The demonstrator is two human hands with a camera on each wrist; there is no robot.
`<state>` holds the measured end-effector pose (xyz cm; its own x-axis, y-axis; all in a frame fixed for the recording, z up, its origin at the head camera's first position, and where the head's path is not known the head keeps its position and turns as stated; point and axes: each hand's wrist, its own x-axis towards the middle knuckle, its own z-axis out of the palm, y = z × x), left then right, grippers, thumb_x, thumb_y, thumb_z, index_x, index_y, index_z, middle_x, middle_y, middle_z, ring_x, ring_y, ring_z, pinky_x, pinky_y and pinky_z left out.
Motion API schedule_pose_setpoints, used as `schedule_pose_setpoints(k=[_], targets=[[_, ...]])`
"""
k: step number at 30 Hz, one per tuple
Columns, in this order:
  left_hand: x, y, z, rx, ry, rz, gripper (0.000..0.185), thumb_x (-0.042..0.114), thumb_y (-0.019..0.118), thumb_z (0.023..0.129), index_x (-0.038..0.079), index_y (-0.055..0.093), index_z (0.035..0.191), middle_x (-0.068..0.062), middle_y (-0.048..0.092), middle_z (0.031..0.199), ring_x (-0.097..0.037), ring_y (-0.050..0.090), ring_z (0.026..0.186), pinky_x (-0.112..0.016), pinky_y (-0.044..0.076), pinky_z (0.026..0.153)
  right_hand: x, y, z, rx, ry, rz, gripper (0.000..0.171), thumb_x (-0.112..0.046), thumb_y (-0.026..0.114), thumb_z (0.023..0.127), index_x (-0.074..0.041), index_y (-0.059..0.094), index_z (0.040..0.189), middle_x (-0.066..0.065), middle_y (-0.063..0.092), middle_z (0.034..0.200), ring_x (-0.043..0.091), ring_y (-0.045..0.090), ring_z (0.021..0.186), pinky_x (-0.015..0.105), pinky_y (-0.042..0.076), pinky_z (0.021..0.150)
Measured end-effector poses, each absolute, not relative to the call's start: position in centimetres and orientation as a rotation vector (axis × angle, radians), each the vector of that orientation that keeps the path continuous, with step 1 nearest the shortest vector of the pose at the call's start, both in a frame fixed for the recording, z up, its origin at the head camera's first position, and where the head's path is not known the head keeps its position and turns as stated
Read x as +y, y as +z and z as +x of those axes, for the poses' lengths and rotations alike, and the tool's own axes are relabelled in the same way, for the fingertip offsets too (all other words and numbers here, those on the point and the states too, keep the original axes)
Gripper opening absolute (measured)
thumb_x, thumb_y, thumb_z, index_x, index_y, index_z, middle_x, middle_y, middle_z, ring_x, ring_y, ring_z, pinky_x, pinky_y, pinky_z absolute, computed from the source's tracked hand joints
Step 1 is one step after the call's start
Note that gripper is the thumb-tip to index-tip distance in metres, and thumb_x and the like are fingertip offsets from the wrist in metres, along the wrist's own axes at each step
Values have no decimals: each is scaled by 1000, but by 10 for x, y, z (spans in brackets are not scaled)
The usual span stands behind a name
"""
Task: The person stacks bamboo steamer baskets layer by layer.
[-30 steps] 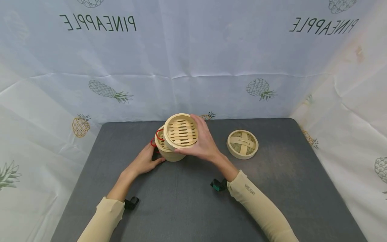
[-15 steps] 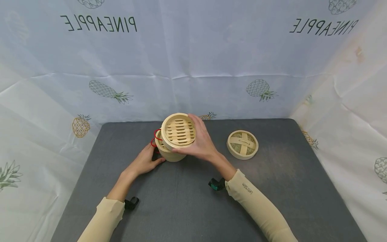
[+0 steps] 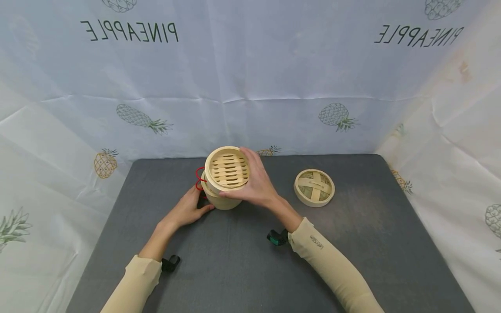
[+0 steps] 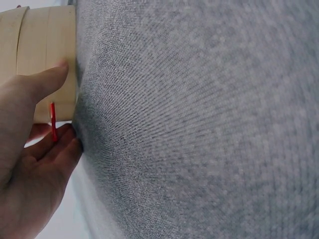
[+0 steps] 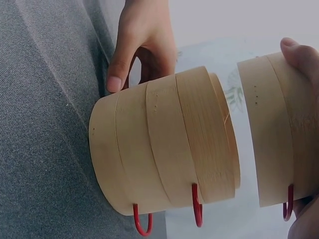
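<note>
A bamboo steamer base point(image 3: 223, 201) of two stacked tiers point(image 5: 159, 149) with red wire handles point(image 5: 197, 209) stands on the grey table point(image 3: 235, 269). My left hand point(image 3: 187, 209) grips its left side, thumb on the wall point(image 4: 45, 55) and fingers behind, by a red handle point(image 4: 53, 128). My right hand point(image 3: 254, 184) holds another slatted bamboo tier point(image 3: 227, 168) from its right rim, tilted, just above the base. In the right wrist view a gap separates this tier point(image 5: 279, 134) from the stack.
A woven bamboo lid point(image 3: 314, 187) lies flat on the table to the right, apart from the steamer. White cloth printed with pineapples point(image 3: 336, 115) walls in the table at the back and both sides.
My right hand has carried the tier leftward, from the base's right side to nearly over it. The left hand and the base have stayed put.
</note>
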<state>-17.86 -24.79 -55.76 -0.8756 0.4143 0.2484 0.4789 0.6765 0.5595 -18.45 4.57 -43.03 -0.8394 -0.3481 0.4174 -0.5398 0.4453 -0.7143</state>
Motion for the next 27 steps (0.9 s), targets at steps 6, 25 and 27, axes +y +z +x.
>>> schedule_pose_setpoints(k=[6, 25, 27], targets=[[-250, -563, -182, -2828, -933, -717, 103, 43, 84, 96, 24, 19, 175, -18, 54, 158, -41, 59, 141, -62, 51, 112, 41, -432, -186, -2511, 1351, 774, 132, -44, 104, 66, -11, 31, 170, 15, 36, 171, 36, 42, 156, 62, 44, 123], [-252, -566, -183, -2819, -968, -736, 87, 39, 84, 97, 19, 35, 166, -15, 57, 152, -31, 67, 130, -53, 59, 106, 31, -432, -188, -2528, 1346, 776, 132, -48, 103, 66, -13, 31, 170, 12, 37, 171, 32, 42, 156, 60, 46, 122], [-252, -567, -182, -2806, -967, -749, 88, 40, 84, 97, 18, 35, 166, -16, 57, 152, -32, 67, 129, -53, 59, 105, 30, -432, -188, -2530, 1349, 775, 131, -47, 103, 66, -12, 31, 170, 12, 37, 171, 33, 42, 156, 61, 46, 122]])
